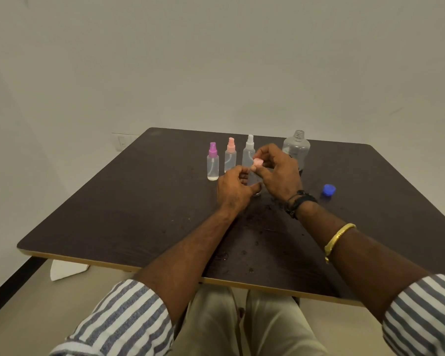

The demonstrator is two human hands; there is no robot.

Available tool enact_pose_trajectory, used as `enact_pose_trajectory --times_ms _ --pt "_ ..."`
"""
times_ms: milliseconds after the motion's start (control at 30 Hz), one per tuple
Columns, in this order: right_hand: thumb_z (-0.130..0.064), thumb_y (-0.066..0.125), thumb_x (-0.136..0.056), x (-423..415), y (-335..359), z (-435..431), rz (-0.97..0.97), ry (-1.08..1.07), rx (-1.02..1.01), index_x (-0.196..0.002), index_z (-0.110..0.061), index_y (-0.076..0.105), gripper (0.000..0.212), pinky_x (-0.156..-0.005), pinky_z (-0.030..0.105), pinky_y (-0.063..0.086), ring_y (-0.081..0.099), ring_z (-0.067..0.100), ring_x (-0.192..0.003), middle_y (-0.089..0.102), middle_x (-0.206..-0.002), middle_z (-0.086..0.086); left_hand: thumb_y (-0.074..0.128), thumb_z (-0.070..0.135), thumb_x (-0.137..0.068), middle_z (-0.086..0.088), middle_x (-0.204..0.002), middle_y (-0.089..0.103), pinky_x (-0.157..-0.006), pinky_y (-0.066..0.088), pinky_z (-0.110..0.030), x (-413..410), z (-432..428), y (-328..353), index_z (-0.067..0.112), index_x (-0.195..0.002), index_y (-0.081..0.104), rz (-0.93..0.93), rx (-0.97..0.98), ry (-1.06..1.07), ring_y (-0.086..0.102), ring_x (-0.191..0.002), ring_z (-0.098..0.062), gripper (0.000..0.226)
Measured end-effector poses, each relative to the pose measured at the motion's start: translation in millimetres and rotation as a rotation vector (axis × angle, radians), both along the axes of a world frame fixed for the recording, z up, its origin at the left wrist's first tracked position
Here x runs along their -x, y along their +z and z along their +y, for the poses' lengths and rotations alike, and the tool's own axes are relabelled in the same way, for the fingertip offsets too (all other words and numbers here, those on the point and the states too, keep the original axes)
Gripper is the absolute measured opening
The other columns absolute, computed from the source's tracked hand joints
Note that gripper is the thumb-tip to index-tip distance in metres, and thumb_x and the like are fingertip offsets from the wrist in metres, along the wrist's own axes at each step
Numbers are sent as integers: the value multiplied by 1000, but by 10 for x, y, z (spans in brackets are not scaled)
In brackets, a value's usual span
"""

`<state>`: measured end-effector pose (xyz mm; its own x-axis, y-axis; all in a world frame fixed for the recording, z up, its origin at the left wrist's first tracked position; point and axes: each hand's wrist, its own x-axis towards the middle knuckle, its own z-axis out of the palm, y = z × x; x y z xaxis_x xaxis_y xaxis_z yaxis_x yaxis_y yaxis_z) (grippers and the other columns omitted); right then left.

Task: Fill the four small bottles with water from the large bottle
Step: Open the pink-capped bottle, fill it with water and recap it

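Observation:
A small clear bottle (pixel 254 179) stands on the dark table (pixel 139 206) between my hands. My left hand (pixel 233 190) grips its body. Around its pink spray cap (pixel 257 162), the fingers of my right hand (pixel 278 170) are pinched. Behind them, three small spray bottles stand in a row: one with a purple cap (pixel 212 161), one with a peach cap (pixel 230 155), one with a white cap (pixel 249 151). The large clear bottle (pixel 296 147) stands uncapped at the back right, partly hidden by my right hand.
A blue cap (pixel 328 190) lies on the table to the right of my right wrist. Water drops speckle the tabletop between my forearms. The table's far edge meets a pale wall. A white object (pixel 64 269) lies on the floor at the left.

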<state>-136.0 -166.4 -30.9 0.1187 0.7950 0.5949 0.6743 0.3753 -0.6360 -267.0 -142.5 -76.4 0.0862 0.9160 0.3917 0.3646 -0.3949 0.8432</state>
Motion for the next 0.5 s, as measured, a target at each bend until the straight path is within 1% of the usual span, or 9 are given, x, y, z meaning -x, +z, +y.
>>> enact_pose_trajectory --times_ms 67,167,200,267,400,500 --pt "-21 83 -82 6 -14 -11 22 24 -9 -110 -14 64 34 -87 29 60 69 12 -98 71 -104 0 89 29 -74 0 -101 74 -81 60 -24 49 -20 15 12 -112 71 -8 -9 19 68 -89 -8 45" --pt "-30 85 -80 30 -18 -6 62 39 -27 -116 -14 64 45 -86 25 58 68 13 -100 71 -107 0 88 24 -75 0 -100 74 -77 57 -17 178 -23 35 12 -110 70 -24 -12 52 67 -86 -6 41" --pt "-32 84 -81 49 -21 3 67 39 -27 -116 -14 64 45 -85 25 58 68 13 -100 71 -108 0 88 23 -75 0 -101 74 -75 56 -13 238 -15 42 12 -110 70 -30 -10 66 67 -86 -6 41" --pt "-32 78 -86 89 -27 24 57 35 -27 -115 -13 65 37 -85 27 58 67 13 -100 71 -108 1 88 26 -76 -1 -105 74 -73 52 -10 348 6 59 12 -114 70 -35 -15 99 68 -88 -8 45" --pt "-31 67 -96 215 -44 79 44 40 -19 -111 -12 67 24 -84 29 58 67 13 -96 72 -104 1 88 28 -75 -2 -108 74 -76 56 -14 580 37 110 11 -114 70 -36 -32 168 69 -90 -10 46" --pt "-31 65 -97 317 -71 125 27 57 -17 -108 -14 68 20 -83 26 57 65 10 -91 70 -100 -3 88 30 -75 -3 -110 74 -73 51 -9 727 70 123 11 -115 69 -25 -20 205 69 -91 -11 48"
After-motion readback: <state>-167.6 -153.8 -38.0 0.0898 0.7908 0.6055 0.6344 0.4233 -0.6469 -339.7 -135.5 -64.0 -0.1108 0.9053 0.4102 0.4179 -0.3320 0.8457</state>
